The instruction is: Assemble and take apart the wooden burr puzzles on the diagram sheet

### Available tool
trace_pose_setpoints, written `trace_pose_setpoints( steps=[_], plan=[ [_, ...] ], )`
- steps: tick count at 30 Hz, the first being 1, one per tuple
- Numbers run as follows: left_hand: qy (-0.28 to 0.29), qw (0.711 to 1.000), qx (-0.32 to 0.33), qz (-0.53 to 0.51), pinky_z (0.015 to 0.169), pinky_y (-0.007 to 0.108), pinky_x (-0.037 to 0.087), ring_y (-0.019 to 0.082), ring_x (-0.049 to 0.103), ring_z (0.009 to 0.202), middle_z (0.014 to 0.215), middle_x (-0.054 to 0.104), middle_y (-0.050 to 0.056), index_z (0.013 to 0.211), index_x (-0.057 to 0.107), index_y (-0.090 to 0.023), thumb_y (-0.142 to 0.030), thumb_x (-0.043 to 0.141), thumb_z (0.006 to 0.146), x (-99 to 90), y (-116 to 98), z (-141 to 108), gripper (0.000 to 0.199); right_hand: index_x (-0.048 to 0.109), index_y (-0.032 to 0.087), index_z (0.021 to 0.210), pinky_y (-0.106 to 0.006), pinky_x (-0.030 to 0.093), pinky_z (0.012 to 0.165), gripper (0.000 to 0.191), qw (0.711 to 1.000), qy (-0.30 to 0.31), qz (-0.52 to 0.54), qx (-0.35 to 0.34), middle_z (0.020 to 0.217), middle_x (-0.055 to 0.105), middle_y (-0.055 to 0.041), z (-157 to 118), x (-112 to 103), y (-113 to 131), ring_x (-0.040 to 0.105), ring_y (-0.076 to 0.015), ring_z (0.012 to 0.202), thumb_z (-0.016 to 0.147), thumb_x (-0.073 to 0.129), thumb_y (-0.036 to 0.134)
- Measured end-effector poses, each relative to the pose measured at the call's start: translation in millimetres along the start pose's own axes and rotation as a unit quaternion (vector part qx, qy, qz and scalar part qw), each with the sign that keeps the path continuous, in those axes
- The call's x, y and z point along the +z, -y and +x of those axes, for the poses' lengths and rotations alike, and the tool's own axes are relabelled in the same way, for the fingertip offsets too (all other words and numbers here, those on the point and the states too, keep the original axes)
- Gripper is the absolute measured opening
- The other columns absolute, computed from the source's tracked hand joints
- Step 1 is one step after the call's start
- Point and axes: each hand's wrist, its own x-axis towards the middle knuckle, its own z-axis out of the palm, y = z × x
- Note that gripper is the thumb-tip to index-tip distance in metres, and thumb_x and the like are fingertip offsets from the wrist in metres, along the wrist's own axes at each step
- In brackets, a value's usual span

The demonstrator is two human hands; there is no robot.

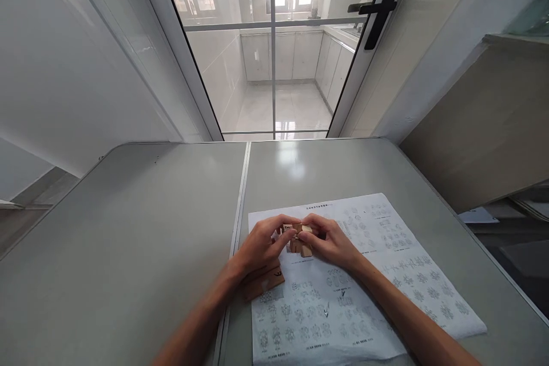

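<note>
My left hand [271,238] and my right hand [326,238] meet above a printed paper sheet [309,286]. Between their fingertips is a small cluster of wooden puzzle pieces [295,245], gripped from both sides. Fingers cover part of it, so how the pieces fit together is hard to make out. Under my left wrist lies a brown wooden box [266,281] with a dark mark on its face, resting partly on the sheet's left edge. Rows of small line diagrams fill the sheet.
The grey folding table [171,211] has a metal seam [241,194] running down its middle. Beyond its far edge stands a glass-paned door [295,68] with a black handle [381,10]. A brown panel [484,120] rises past the right edge.
</note>
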Motion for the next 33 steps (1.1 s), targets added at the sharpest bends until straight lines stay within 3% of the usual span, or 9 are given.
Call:
trace_pose_setpoints(
  steps=[10, 16, 22, 24, 27, 29, 33],
  plan=[
    [-0.013, 1.000, 0.015, 0.013, 0.083, 0.030, 0.057, 0.018, 0.072, 0.091, 0.106, 0.080, 0.003, 0.122, 0.076, -0.026, -0.033, 0.057, 0.106, 8.4, 3, -5, 0.026, 0.060, 0.022, 0.086, -0.026, 0.028, 0.053, 0.039, 0.997, 0.049, 0.060, 0.017, 0.063, 0.046, 0.0057, 0, -7, 1, 0.036, -0.0122, 0.057, 0.094, 0.071, 0.059],
    [0.000, 0.999, 0.033, -0.001, 0.088, 0.030, 0.056, 0.018, 0.073, 0.093, 0.108, 0.081, 0.004, 0.120, 0.077, -0.024, -0.032, 0.055, 0.108, 7.0, 0, -4, 0.026, 0.058, 0.021, 0.089, -0.024, 0.029, 0.050, 0.035, 0.983, 0.101, 0.149, 0.040, 0.071, 0.067, 0.0012, -1, -9, -2, 0.041, -0.0100, 0.053, 0.097, 0.073, 0.052],
    [0.007, 1.000, 0.014, -0.016, 0.081, 0.028, 0.056, 0.018, 0.071, 0.091, 0.109, 0.080, 0.005, 0.126, 0.075, -0.024, -0.034, 0.052, 0.109, 6.8, -1, -4, 0.030, 0.060, 0.021, 0.090, -0.024, 0.032, 0.049, 0.034, 0.980, 0.096, 0.169, 0.039, 0.066, 0.066, 0.0024, -1, -7, 1, 0.044, -0.0093, 0.049, 0.099, 0.072, 0.052],
    [0.010, 1.000, 0.009, -0.020, 0.079, 0.028, 0.056, 0.017, 0.069, 0.088, 0.112, 0.079, 0.005, 0.133, 0.071, -0.024, -0.036, 0.062, 0.103, 7.1, -1, -3, 0.033, 0.060, 0.021, 0.089, -0.024, 0.032, 0.048, 0.036, 0.978, 0.086, 0.186, 0.046, 0.056, 0.059, 0.0056, -1, -7, 2, 0.043, -0.0097, 0.046, 0.100, 0.069, 0.054],
    [0.023, 0.999, 0.022, -0.021, 0.079, 0.030, 0.056, 0.018, 0.067, 0.086, 0.113, 0.077, 0.005, 0.140, 0.064, -0.025, -0.044, 0.089, 0.080, 8.3, 1, -3, 0.068, 0.060, 0.022, 0.097, -0.024, 0.032, 0.048, 0.037, 0.972, 0.078, 0.215, 0.061, 0.048, 0.052, 0.0091, -1, -9, 2, 0.042, -0.0104, 0.042, 0.100, 0.067, 0.057],
    [0.028, 0.999, 0.028, -0.025, 0.079, 0.031, 0.056, 0.018, 0.065, 0.084, 0.112, 0.076, 0.004, 0.140, 0.062, -0.025, -0.047, 0.096, 0.069, 9.8, 2, -3, 0.081, 0.060, 0.022, 0.105, -0.024, 0.034, 0.048, 0.039, 0.969, 0.084, 0.221, 0.066, 0.048, 0.055, 0.0088, -1, -9, 2, 0.045, -0.0112, 0.041, 0.100, 0.067, 0.060],
    [0.016, 0.998, -0.001, -0.058, 0.073, 0.027, 0.053, 0.015, 0.063, 0.079, 0.103, 0.073, 0.001, 0.130, 0.065, -0.024, -0.044, 0.093, 0.074, 12.2, 2, -3, 0.066, 0.059, 0.022, 0.112, -0.025, 0.035, 0.047, 0.044, 0.977, 0.080, 0.188, 0.068, 0.048, 0.057, 0.0081, -2, -6, 0, 0.048, -0.0132, 0.041, 0.101, 0.061, 0.065]
  ],
)
